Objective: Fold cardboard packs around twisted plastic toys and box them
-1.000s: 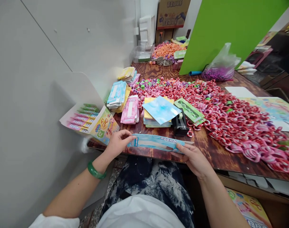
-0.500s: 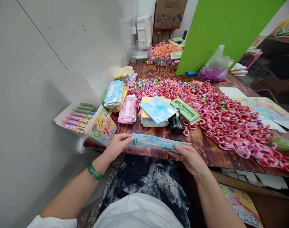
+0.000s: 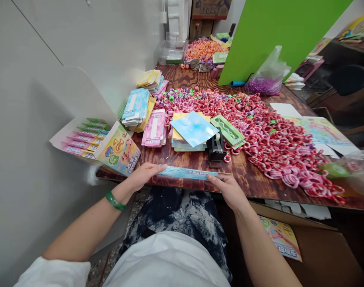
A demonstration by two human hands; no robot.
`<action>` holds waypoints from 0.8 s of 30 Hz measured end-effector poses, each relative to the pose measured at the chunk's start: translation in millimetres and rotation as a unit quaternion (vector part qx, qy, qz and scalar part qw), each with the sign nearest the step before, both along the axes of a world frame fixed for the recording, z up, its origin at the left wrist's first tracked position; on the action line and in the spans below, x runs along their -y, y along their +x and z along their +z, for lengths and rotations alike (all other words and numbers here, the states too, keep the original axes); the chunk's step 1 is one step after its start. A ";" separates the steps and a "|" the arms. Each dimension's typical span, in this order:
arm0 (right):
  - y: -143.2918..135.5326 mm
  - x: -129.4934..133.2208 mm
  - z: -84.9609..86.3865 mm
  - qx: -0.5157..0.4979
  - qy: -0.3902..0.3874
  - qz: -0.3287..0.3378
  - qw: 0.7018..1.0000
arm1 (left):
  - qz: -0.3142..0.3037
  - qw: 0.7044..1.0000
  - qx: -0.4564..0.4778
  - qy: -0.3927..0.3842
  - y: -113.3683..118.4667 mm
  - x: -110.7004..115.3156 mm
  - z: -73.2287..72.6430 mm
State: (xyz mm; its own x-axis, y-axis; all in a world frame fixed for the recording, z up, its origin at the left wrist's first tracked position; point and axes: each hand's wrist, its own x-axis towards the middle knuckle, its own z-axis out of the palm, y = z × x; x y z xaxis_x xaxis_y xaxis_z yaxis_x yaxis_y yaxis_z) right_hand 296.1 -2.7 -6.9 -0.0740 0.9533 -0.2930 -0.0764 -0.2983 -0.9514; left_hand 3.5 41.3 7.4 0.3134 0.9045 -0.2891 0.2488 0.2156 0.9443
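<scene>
A narrow light-blue card box (image 3: 184, 172) is held level between my two hands at the table's front edge, tilted so its long thin side shows. My left hand (image 3: 144, 175) pinches its left end, thumb on top. The right end is gripped by my right hand (image 3: 229, 189), its thumb on the near face. Just beyond lie a stack of cards topped by a blue sheet (image 3: 194, 128), a black tape dispenser (image 3: 216, 146) and a green package (image 3: 229, 131). Pink packages (image 3: 154, 127) sit left of the stack.
An open display box (image 3: 119, 149) holding coloured packages stands at the left edge. A big heap of red and pink rings (image 3: 268, 139) covers the table's middle and right. Behind are a green panel (image 3: 277, 32) and a bag of purple beads (image 3: 267, 81).
The view has shifted, so the table's things appear further left and higher. The blue box has tipped and shows a narrower face, still between both hands.
</scene>
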 end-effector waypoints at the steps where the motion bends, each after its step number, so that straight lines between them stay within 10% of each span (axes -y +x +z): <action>1: -0.4 -0.2 -1.6 0.008 0.011 -0.017 1.000 | -0.005 1.000 -0.009 -0.003 -0.3 -1.2 -1.4; 12: 4.5 -3.5 -13.3 -0.102 -0.041 -0.017 0.994 | -0.238 0.970 -0.056 -0.013 -19.0 -8.1 7.6; 24: 8.8 -0.9 -15.0 -0.004 -0.010 0.026 1.000 | -0.226 0.972 -0.015 -0.063 -14.2 -3.3 -14.4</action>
